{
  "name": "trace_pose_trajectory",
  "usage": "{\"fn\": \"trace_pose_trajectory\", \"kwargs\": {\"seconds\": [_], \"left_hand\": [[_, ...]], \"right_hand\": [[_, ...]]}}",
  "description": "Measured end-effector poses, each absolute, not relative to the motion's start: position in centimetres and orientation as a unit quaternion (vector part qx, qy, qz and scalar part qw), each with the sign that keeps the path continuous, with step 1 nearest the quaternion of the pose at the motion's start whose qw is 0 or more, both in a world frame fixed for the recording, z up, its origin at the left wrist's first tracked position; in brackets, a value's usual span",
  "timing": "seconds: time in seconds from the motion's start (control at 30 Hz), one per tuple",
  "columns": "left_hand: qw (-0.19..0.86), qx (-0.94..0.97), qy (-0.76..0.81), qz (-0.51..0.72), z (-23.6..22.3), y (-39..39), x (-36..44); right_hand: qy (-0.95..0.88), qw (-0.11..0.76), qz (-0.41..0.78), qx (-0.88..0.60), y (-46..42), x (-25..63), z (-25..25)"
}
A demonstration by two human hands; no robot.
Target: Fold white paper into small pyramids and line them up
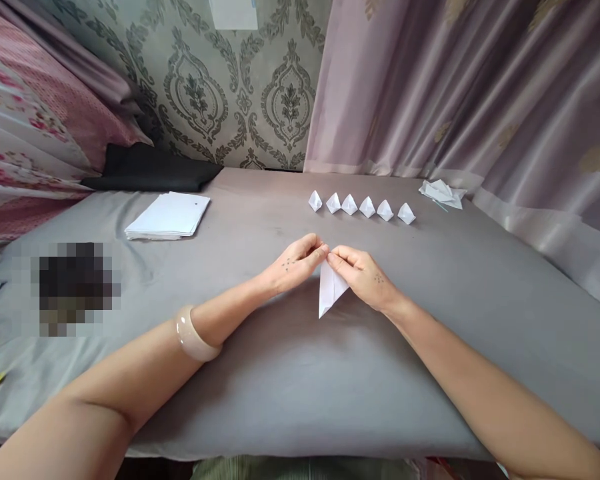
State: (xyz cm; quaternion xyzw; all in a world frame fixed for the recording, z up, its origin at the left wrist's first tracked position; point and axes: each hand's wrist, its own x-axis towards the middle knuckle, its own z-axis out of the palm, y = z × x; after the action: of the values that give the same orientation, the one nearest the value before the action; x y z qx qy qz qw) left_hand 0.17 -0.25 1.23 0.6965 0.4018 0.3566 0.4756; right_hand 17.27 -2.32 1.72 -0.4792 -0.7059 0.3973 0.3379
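My left hand [297, 261] and my right hand [363, 275] meet over the grey cloth-covered surface [290, 373]. Both pinch the top corner of a folded white paper [330, 290], whose pointed lower end hangs towards me. The fingertips of the two hands almost touch. A pale bangle [193, 333] sits on my left wrist. Behind the hands stands a row of several small folded white paper pieces [363, 207].
A stack of white paper sheets [169, 216] lies at the back left, by a black cushion [150, 168]. Crumpled white paper scraps [443, 193] lie at the back right near the pink curtain [480, 87]. A blurred dark patch [73, 287] sits at left.
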Motion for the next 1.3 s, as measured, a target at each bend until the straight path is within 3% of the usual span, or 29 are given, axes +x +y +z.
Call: {"fn": "trace_pose_trajectory", "kwargs": {"seconds": [0.43,0.93,1.1,1.3], "left_hand": [[0.629,0.587,0.338,0.381,1.5,-1.3,1.1],[0.49,0.646,0.382,0.443,1.0,-1.1,0.8],[0.57,0.592,0.39,0.416,0.9,-1.2,0.8],[0.651,0.525,0.351,0.42,0.8,-1.4,1.1]], "right_hand": [[-0.682,0.354,0.476,-0.427,-3.1,17.0,1.7],[-0.599,0.414,0.523,-0.444,-3.5,17.0,1.5],[-0.569,0.395,0.576,-0.435,-3.3,17.2,1.5],[-0.506,0.449,0.611,-0.411,-2.1,18.3,1.4]]}}
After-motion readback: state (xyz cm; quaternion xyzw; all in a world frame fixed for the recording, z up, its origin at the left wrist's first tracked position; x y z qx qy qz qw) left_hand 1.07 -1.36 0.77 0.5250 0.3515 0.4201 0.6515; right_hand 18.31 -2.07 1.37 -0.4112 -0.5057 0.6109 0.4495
